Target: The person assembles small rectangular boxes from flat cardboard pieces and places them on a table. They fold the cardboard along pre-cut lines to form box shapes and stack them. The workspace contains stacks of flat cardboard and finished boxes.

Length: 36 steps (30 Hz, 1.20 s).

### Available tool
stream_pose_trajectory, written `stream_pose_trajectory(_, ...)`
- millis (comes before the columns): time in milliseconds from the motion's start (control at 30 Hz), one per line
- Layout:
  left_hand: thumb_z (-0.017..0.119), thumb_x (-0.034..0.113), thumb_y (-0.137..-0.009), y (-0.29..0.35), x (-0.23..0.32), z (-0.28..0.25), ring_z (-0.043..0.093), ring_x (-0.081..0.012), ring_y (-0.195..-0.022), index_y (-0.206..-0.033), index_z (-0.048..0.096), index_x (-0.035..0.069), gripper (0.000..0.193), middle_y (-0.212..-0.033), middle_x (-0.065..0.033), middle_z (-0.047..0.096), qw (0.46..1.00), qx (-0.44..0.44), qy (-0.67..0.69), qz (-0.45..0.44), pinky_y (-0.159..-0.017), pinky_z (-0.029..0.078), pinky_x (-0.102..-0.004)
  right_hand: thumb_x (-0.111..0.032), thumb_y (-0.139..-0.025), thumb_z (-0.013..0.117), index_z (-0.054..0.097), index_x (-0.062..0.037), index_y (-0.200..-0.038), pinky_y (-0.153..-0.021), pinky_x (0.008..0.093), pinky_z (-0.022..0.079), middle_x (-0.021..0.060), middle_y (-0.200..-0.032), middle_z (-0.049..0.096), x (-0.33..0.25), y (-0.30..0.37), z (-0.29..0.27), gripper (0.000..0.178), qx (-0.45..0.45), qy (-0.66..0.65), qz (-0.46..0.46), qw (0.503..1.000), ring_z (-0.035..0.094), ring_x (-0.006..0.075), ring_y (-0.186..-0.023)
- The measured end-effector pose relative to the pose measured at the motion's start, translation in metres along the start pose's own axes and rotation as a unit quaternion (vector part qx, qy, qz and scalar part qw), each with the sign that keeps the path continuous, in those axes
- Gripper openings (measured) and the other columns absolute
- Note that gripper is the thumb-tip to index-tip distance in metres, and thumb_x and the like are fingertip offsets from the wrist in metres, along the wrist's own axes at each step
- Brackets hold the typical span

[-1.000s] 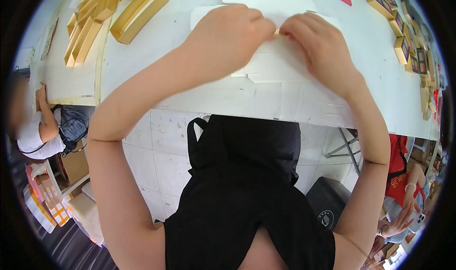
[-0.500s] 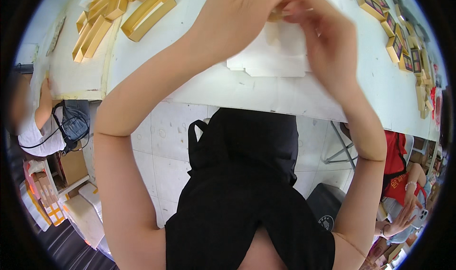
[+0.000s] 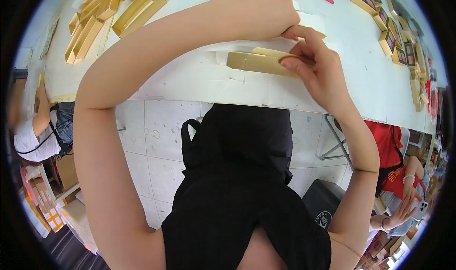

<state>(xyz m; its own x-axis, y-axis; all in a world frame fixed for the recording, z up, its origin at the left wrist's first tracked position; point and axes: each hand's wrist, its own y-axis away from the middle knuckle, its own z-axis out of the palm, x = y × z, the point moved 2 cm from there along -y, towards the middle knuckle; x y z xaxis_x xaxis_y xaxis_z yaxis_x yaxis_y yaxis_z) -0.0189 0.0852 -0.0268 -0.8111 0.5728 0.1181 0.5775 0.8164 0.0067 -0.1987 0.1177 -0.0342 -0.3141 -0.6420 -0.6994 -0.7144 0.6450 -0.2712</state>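
My left hand [image 3: 263, 11] and my right hand [image 3: 316, 68] meet over a white table [image 3: 190, 77]. Between them they hold a flat gold cardboard piece [image 3: 254, 61], folded and lying lengthways just above the table top. My right thumb and fingers pinch its right end; my left hand closes over its top edge near a white flat sheet [image 3: 304, 20]. My left forearm crosses the picture from the lower left.
Several open gold box trays [image 3: 111, 11] lie at the table's far left. Small gold and red boxes [image 3: 389, 35] line the right side. A person in white sits at the left [image 3: 31, 132]; another in red sits at the lower right [image 3: 396, 175]. A folding chair [image 3: 339, 142] stands under the table.
The gold cardboard piece, hidden under my hands before, now shows stretched out to the left. Both hands have shifted slightly right and toward the table's near edge.
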Motion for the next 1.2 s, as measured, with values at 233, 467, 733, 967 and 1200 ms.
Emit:
stream_pose_trajectory(233,0.067,0.030,-0.093,0.002,0.001,0.022,0.068,-0.0227,-0.071,-0.088,0.068,0.010,0.021,-0.077,-0.0057,0.068,0.989,0.063,-0.129,0.022,-0.062,0.054,-0.0327,-0.015,-0.080,0.072,0.070,-0.0002,-0.101,-0.085,0.0342,0.053,0.0065,-0.122,0.059,-0.003,0.008,0.018,0.026,0.074,0.388,-0.291,0.871,0.059,0.0221,-0.106)
stream_pose_trajectory(467,0.062,0.024,-0.092,-0.002,-0.008,0.034,0.070,-0.0319,-0.081,-0.089,0.067,0.004,0.020,-0.085,-0.0151,0.070,0.997,0.076,-0.001,0.032,-0.070,0.055,-0.0427,-0.010,-0.079,0.069,0.068,0.0038,-0.103,-0.077,0.0348,0.054,0.0073,-0.101,0.062,0.008,0.018,0.030,0.028,0.025,0.352,-0.310,0.883,0.063,0.0234,-0.092)
stream_pose_trajectory(733,0.061,0.017,-0.093,0.014,-0.014,-0.013,0.068,-0.0298,-0.083,-0.091,0.065,0.000,0.018,-0.086,-0.0153,0.069,0.984,0.026,0.175,-0.037,-0.073,0.054,-0.0367,-0.005,-0.084,0.070,0.073,-0.0015,-0.100,-0.072,0.0344,0.054,0.0138,-0.094,0.071,0.029,-0.033,0.011,0.017,-0.075,0.102,-0.094,0.987,0.067,0.0280,-0.080)
stream_pose_trajectory(967,0.078,0.021,-0.081,0.067,0.016,-0.013,0.063,-0.0264,-0.082,-0.090,0.061,0.007,0.024,-0.084,-0.0081,0.063,0.993,0.055,0.069,-0.084,-0.075,0.050,-0.0394,-0.008,-0.089,0.071,0.073,0.0004,-0.098,-0.070,0.0330,0.054,0.0159,-0.083,0.071,0.012,-0.036,0.004,0.013,-0.089,0.032,0.018,0.995,0.067,0.0275,-0.068)
stream_pose_trajectory(1200,0.080,0.036,-0.079,0.087,0.000,-0.082,0.066,-0.0203,-0.092,-0.108,0.062,0.001,0.050,-0.098,-0.0117,0.067,0.955,0.190,-0.005,0.228,-0.075,0.052,-0.0279,0.012,-0.089,0.048,0.071,-0.0024,-0.106,-0.095,0.0391,0.051,0.0139,-0.112,0.071,-0.032,-0.016,-0.092,0.032,-0.079,-0.010,-0.126,0.989,0.064,0.0287,-0.111)
